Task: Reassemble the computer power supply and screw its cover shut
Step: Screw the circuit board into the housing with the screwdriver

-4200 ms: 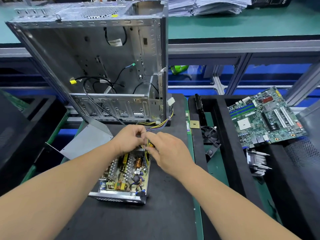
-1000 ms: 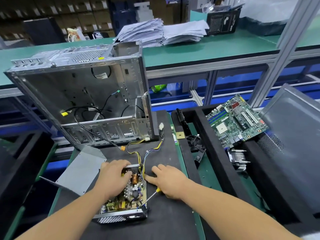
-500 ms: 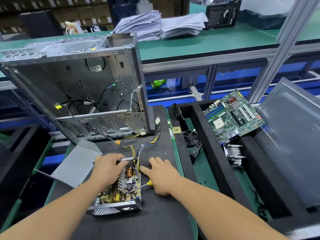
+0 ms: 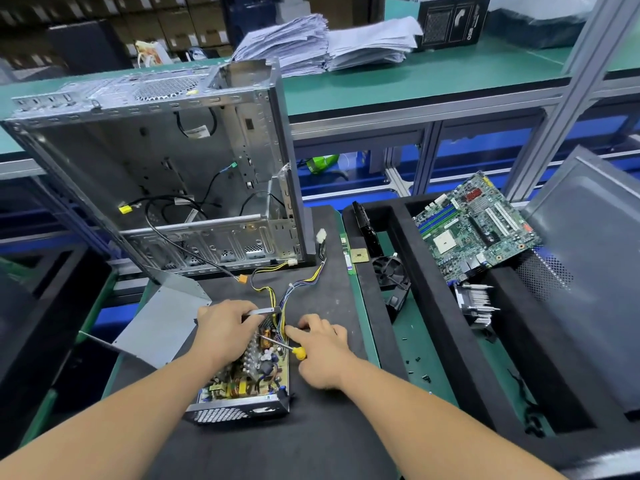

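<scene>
Two bare hands work over an opened power supply (image 4: 242, 379) lying on a black mat (image 4: 311, 445), its circuit board exposed and its perforated end wall nearest the viewer. No brand or label on the unit can be read; white lettering on a dark carton (image 4: 450, 19) at the top edge is too small and partly cut off to make out. The left hand (image 4: 221, 330) rests on the unit's far left corner, its fingertips curled over the metal rim; part of the board lies hidden beneath it. The right hand (image 4: 322, 351) sits just beside the unit's right edge, its fingers folded around a screwdriver (image 4: 284, 346) with a yellow handle, the shaft angled over the board. Much of the handle is concealed by the fingers. The loose grey cover (image 4: 159, 323) lies to the left, touching the mat. A wire bundle (image 4: 298, 285) runs from the unit towards the empty computer case (image 4: 156, 174) behind. A motherboard (image 4: 474, 226) leans in a tray at right.
</scene>
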